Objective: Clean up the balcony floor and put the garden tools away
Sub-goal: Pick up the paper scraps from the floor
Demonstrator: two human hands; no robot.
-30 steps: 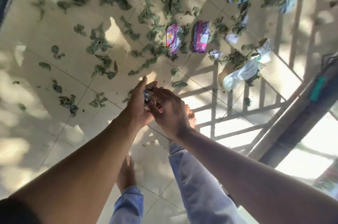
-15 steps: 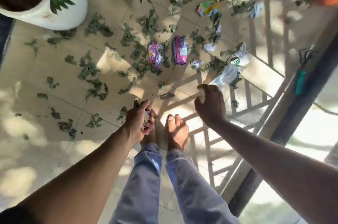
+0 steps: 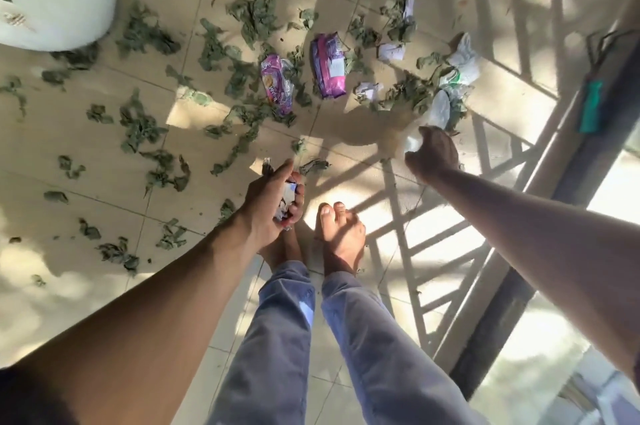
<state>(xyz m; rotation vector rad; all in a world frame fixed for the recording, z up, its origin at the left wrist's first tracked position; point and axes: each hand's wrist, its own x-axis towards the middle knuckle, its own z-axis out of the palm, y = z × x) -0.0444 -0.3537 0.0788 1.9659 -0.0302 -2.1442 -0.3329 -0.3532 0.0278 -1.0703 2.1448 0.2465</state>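
**Full left hand, more litter ahead**

The left hand (image 3: 273,197) is clenched round a wad of crumpled wrappers (image 3: 286,202) above the feet. The right hand (image 3: 431,154) reaches for the clear plastic bag (image 3: 441,109) near the floor's railing edge; I cannot tell whether its fingers have closed. 2 purple packets (image 3: 327,66) and dry leaves (image 3: 145,126) lie mid-floor. Adding more may spill the wad, and thin plastic could slip loose.

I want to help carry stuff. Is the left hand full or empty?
Full. The left hand curls around a wad of crumpled wrappers, white scraps showing between its fingers.
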